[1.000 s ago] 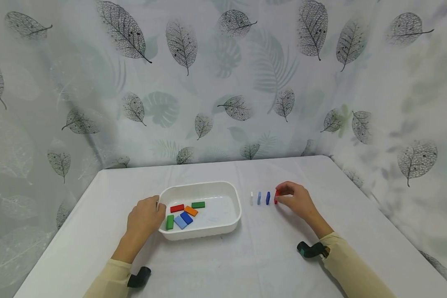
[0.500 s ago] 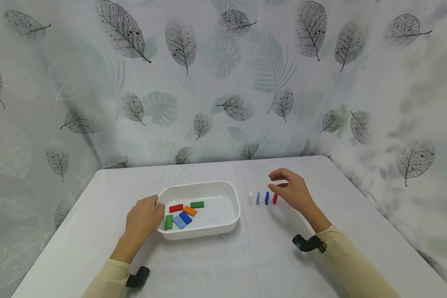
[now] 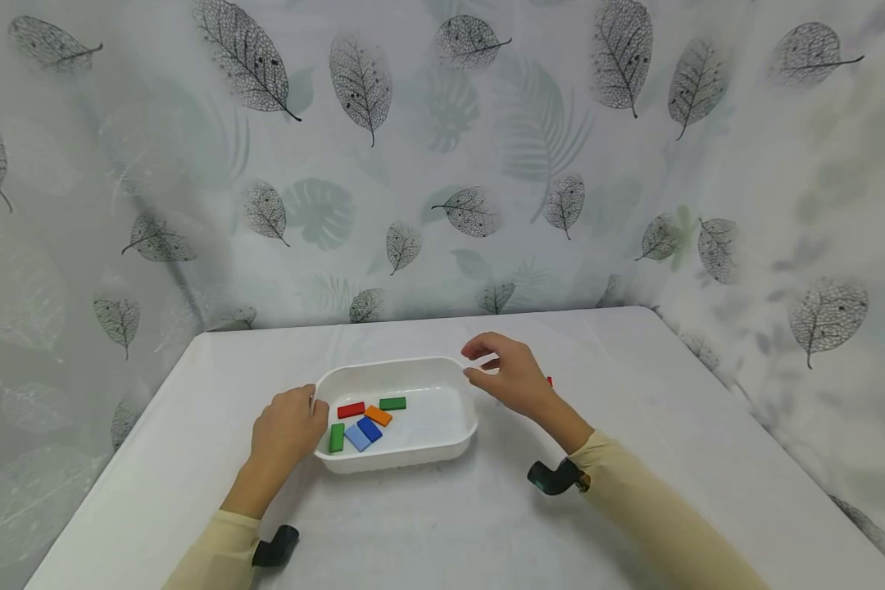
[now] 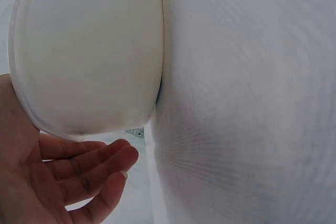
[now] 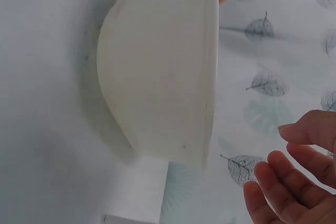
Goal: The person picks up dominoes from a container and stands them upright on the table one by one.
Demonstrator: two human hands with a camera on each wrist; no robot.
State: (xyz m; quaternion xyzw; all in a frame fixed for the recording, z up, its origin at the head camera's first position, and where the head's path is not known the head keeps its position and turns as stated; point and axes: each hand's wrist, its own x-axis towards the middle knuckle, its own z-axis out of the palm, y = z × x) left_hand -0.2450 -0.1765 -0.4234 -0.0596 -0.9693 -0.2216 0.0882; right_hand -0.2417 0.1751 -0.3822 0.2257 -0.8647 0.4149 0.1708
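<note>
A white plastic tray (image 3: 428,422) sits on the white table, with several small flat blocks lying in it: a red block (image 3: 351,410), an orange block (image 3: 378,416), a dark blue block (image 3: 369,428), a light blue block (image 3: 357,437) and green ones, such as the green block (image 3: 393,404). My left hand (image 3: 288,428) grips the tray's left rim. Just over the tray's right end is my right hand (image 3: 515,381), thumb and fingers apart, holding nothing. Behind it only a bit of a standing red block (image 3: 549,381) shows; the other standing blocks are hidden.
A leaf-patterned curtain (image 3: 413,164) hangs behind the table (image 3: 442,524) and along both sides. Each wrist carries a black camera mount, such as the right mount (image 3: 555,477).
My right hand let go of the standing red block, lifted away, and moved left to the tray's right end. The left hand has stayed on the tray's rim.
</note>
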